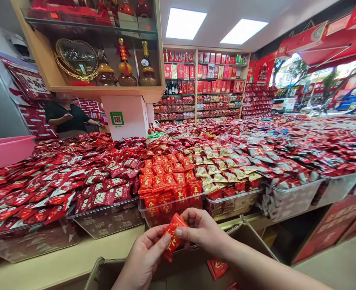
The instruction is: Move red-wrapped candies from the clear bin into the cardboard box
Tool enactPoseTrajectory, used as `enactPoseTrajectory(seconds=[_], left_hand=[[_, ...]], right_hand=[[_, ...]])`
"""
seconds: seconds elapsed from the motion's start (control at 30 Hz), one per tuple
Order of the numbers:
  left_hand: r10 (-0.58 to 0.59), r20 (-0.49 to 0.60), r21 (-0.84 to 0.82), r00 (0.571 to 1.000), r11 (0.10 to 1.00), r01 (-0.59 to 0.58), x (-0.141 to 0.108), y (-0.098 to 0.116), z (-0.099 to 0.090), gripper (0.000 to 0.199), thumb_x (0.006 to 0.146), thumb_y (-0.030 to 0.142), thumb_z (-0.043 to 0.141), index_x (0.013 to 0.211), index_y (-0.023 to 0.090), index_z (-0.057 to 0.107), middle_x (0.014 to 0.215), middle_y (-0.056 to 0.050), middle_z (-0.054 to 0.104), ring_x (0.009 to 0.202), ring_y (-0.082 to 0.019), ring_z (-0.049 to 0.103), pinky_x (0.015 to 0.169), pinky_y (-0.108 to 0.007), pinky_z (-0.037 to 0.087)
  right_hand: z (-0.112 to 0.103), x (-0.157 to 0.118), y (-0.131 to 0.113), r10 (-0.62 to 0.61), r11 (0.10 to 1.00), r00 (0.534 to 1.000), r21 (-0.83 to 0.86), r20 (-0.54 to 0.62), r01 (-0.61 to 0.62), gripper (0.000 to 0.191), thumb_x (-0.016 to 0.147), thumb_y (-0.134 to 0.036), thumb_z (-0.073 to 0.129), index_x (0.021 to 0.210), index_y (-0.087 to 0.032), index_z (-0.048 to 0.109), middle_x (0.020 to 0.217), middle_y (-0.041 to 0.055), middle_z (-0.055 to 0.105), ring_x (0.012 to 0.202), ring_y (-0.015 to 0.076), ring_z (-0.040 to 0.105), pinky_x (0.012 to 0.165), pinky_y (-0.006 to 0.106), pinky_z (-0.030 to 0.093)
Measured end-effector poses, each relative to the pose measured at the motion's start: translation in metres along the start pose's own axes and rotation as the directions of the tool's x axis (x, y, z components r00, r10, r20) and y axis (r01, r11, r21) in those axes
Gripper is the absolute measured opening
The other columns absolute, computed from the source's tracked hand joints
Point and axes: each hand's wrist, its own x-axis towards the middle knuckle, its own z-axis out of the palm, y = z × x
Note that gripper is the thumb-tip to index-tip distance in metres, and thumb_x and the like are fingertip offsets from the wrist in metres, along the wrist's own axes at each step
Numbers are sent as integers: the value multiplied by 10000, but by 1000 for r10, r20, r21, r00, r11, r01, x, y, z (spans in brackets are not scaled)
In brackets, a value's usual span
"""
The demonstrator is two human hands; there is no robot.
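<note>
A small red packet (172,244) with gold characters is held between my two hands, above an open cardboard box (250,233). My left hand (146,251) pinches its lower left side between thumb and fingers. The packet's upper right part is gripped by my right hand (203,231), thumb in front. Just beyond the hands stands a clear bin (172,205) heaped with similar red and gold packets. Inside the box, below my right wrist, lies another red packet (217,268).
Clear bins of dark red packets (105,219) and gold-and-white packets (232,201) flank the middle bin. A pink basin (7,153) is at the far left. A person in dark clothing (71,119) is behind the display. A shelf cabinet (105,92) hangs overhead.
</note>
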Motion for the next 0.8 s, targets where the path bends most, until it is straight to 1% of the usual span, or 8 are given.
enactPoseTrajectory(seconds=[0.23,0.33,0.4,0.47,0.53,0.6,0.7,0.8], left_hand=[[-95,68,-97,993,990,101,2,0,-1,210,668,162,664,875,135,650,762,-50,687,678,-128,581,674,-229,458],[-76,13,-157,997,985,77,2,0,0,185,675,155,654,856,136,626,775,-44,677,654,-119,578,640,-230,464],[-77,-11,-212,997,975,73,2,-1,1,170,675,152,651,837,149,599,751,-30,668,641,-119,581,620,-235,462],[-91,-4,-265,996,960,87,2,-4,0,163,663,169,661,795,173,566,689,-4,654,608,-126,583,586,-245,455],[-112,9,-303,994,947,110,2,-6,0,175,638,194,682,727,190,532,614,21,631,557,-124,569,540,-239,437],[-123,12,-318,992,940,120,2,-5,-1,211,602,209,709,672,194,511,569,38,607,520,-111,545,521,-225,419],[-75,-16,-325,997,944,65,-1,1,-2,233,563,267,736,648,194,532,565,50,579,531,-101,528,521,-202,403],[13,13,-331,1000,944,-8,-2,7,-8,286,612,441,654,581,186,528,565,46,544,542,-109,510,518,-206,391]], right_hand=[[-2,3,0,70,996,996,61,-60,-67,366,579,-397,677,713,-119,479,584,3,564,472,91,508,449,221,424],[-1,-2,2,-151,977,972,-179,-182,118,285,684,-353,600,826,-147,464,710,21,545,549,100,508,483,231,435],[1,-8,2,-458,785,879,-524,-132,331,233,709,-297,581,871,-169,472,836,50,516,685,123,510,572,246,449],[5,-14,0,-645,393,750,-778,147,490,235,714,-303,579,891,-171,500,926,80,507,781,155,492,637,267,444],[10,-18,-3,-628,37,664,-836,407,547,247,715,-338,575,879,-160,522,916,91,542,748,173,486,592,279,437],[14,-21,-7,-578,-174,627,-829,523,531,165,741,-300,543,812,-151,530,863,82,586,655,164,473,524,276,415],[17,-23,-10,-577,-263,567,-792,587,551,61,763,-156,469,718,-158,510,897,61,616,614,143,465,515,262,404],[15,-20,-15,-698,-188,459,-759,550,624,63,735,-111,450,726,-168,476,958,60,614,624,130,478,539,246,412]])
